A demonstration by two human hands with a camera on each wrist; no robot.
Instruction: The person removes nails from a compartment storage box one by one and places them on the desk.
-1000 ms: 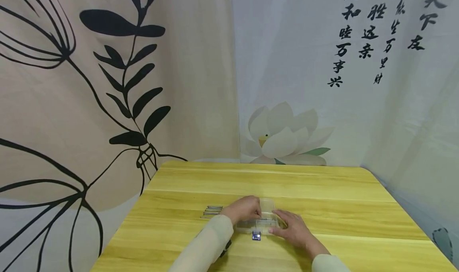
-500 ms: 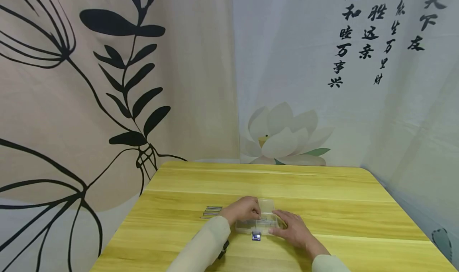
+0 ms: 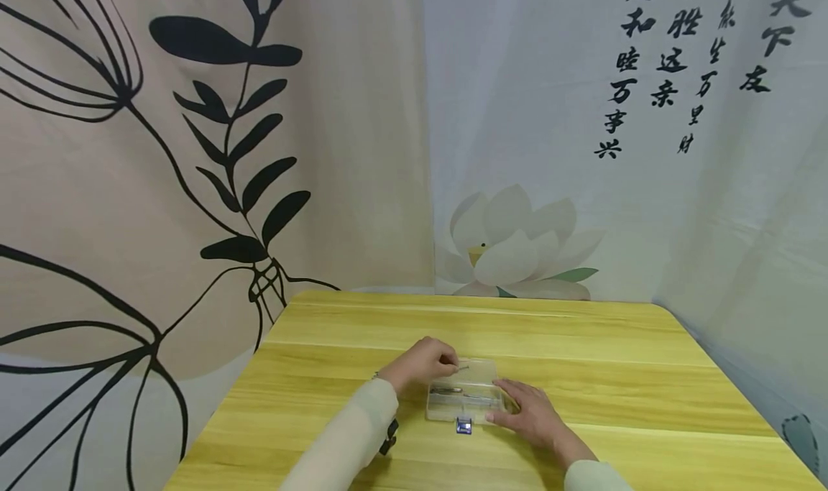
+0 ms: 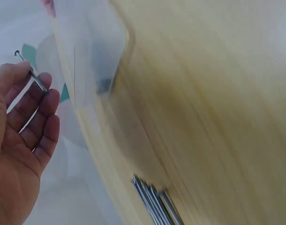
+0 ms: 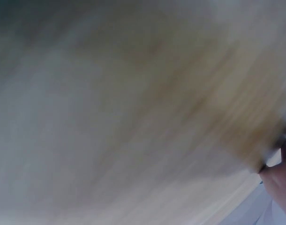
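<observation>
The left hand (image 3: 420, 365) pinched a single nail (image 4: 39, 83) between thumb and fingers. The nail was located beside the far-left part of a clear plastic box (image 3: 446, 409), off the tabletop. In the left wrist view its long axis ran diagonally: the flat head was at the upper left, beyond the thumb, and the opposite end was at the lower right, against the fingertips. The thumb tip covered part of the shank. In the head view a short length projected to the right of the fingers, near the lid (image 3: 480, 371), lying nearly crosswise; which end this was could not be determined. The lid was folded back on the far side of the box. Other nails (image 3: 446, 390) lay lengthwise, left to right, within the box, and a blue tab (image 3: 463, 425) stood at the middle of its near wall. The right hand (image 3: 533, 413) held the right end of the box, thumb toward the near side and fingers toward the far side. In the left wrist view, several loose nails (image 4: 154, 201) lay side by side on the table (image 3: 614, 376). In the head view the left sleeve (image 3: 343, 433) crossed the tabletop left of the box and blocked sight of the surface beneath. The right wrist view was heavily blurred.
</observation>
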